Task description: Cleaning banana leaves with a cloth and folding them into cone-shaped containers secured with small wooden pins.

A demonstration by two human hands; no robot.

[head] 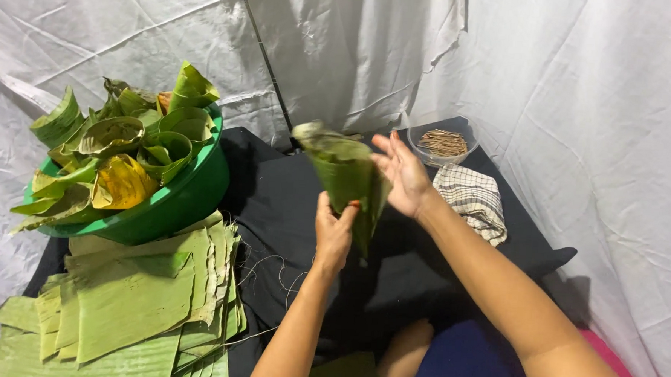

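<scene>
The left hand (334, 230) was clamped on the lower part of a green banana-leaf cone (345, 177), held up above the black cloth-covered surface (282, 201). The right hand (404, 173) lay open, fingers spread, against the cone's far side. Further left sat a green plastic basin (188, 197) full of finished leaf cups — beneath it, a stack of flat cut banana leaves (134, 300). Beyond the right hand lay a checked cloth (474, 202) and a clear bowl of thin sticks (443, 143).

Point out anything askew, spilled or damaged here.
The green basin of leaf cones sits tilted on the stack of banana leaves. Loose threads trail over the black cloth. The leaf cone between both hands looks whole.
</scene>
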